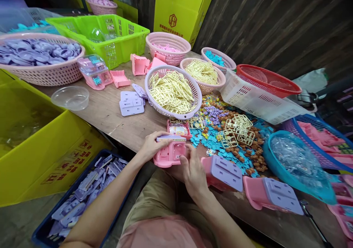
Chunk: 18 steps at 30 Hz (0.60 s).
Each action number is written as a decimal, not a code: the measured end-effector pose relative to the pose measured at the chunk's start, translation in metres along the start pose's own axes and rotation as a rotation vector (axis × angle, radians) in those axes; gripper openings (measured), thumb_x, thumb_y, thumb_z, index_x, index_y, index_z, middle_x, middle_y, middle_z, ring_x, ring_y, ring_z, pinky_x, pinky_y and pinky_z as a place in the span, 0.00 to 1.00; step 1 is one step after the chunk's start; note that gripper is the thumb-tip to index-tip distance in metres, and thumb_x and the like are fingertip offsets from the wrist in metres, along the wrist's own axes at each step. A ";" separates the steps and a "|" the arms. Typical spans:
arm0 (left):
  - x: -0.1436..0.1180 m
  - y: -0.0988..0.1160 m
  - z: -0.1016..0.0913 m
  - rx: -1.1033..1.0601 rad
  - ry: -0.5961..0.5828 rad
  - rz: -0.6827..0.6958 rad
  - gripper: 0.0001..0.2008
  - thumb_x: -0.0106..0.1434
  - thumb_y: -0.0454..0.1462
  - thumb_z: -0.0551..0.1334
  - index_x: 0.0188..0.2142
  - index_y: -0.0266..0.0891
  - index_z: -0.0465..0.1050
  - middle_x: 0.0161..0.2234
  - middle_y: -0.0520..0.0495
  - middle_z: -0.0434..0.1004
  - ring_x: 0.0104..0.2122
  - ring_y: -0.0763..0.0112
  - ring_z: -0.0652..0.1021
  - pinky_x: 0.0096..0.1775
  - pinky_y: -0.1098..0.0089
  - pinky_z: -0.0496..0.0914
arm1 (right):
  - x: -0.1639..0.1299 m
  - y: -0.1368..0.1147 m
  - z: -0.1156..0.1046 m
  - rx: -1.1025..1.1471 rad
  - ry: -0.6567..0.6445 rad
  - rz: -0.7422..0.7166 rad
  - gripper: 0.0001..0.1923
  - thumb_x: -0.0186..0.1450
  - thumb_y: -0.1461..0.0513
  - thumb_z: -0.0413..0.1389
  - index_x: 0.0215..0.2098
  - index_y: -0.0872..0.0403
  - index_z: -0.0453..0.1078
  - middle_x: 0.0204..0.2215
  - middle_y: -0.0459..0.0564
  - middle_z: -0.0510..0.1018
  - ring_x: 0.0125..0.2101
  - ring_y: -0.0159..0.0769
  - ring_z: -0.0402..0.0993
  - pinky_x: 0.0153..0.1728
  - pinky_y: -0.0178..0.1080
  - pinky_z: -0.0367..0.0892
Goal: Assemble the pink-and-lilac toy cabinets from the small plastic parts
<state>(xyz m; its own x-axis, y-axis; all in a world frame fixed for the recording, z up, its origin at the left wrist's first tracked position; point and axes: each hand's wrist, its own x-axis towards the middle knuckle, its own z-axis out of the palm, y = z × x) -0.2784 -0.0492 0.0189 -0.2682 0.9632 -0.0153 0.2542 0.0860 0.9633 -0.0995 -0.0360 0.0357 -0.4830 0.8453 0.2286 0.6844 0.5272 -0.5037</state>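
Note:
A pink plastic toy house (166, 156) with a lilac top panel stands at the near table edge, its front cavities facing me. My left hand (152, 146) grips it from the left, fingers over the lilac panel. My right hand (194, 172) is closed at its right edge, thumb in front; a small part between these fingers cannot be made out. Just behind the house lies a pink tray-like piece (178, 129) with a clear packet in it. To the right, two pink houses with lilac panels (226, 172) (282, 194) lie on the table.
Baskets of cream frames (173, 91) and lilac parts (35, 53) stand behind. Loose blue pieces (204, 139) and brown figures (252, 148) cover the right side. A teal basin (298, 163) holds clear packets. A blue crate (82, 200) of lilac panels sits below left.

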 end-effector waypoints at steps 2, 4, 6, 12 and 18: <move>-0.001 0.001 0.000 0.010 0.003 0.014 0.20 0.55 0.48 0.60 0.42 0.39 0.74 0.41 0.45 0.76 0.42 0.62 0.75 0.45 0.65 0.68 | -0.005 0.007 0.003 0.208 0.015 0.054 0.25 0.65 0.51 0.46 0.55 0.56 0.56 0.51 0.61 0.68 0.50 0.45 0.66 0.47 0.48 0.64; -0.001 0.003 -0.001 0.017 -0.027 0.018 0.21 0.53 0.48 0.62 0.43 0.39 0.73 0.42 0.45 0.76 0.42 0.61 0.75 0.45 0.64 0.67 | -0.007 0.010 0.007 0.418 -0.086 0.127 0.27 0.64 0.51 0.49 0.56 0.56 0.55 0.53 0.59 0.67 0.53 0.44 0.64 0.50 0.48 0.62; -0.002 0.006 -0.001 0.022 -0.067 -0.003 0.25 0.48 0.48 0.66 0.43 0.38 0.72 0.40 0.45 0.76 0.41 0.60 0.75 0.43 0.64 0.68 | -0.007 0.008 0.009 0.596 -0.193 0.189 0.26 0.63 0.52 0.51 0.56 0.55 0.56 0.52 0.56 0.69 0.51 0.41 0.67 0.50 0.45 0.63; -0.005 0.015 0.000 0.149 -0.096 -0.008 0.27 0.43 0.45 0.70 0.42 0.38 0.70 0.39 0.46 0.76 0.39 0.60 0.76 0.41 0.64 0.69 | -0.004 -0.006 0.007 0.566 -0.156 0.349 0.24 0.58 0.56 0.56 0.51 0.56 0.61 0.42 0.54 0.77 0.41 0.42 0.74 0.42 0.44 0.67; -0.008 0.017 0.001 0.185 -0.066 0.049 0.25 0.43 0.43 0.69 0.41 0.38 0.70 0.40 0.46 0.75 0.39 0.61 0.75 0.43 0.63 0.68 | -0.007 -0.014 0.009 0.437 -0.069 0.355 0.20 0.56 0.61 0.56 0.46 0.56 0.63 0.37 0.53 0.78 0.36 0.43 0.75 0.36 0.42 0.68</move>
<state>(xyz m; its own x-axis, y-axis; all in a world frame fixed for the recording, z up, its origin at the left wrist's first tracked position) -0.2710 -0.0556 0.0351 -0.1918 0.9814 0.0071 0.4333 0.0782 0.8978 -0.1101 -0.0502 0.0337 -0.3086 0.9489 -0.0654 0.5288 0.1141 -0.8410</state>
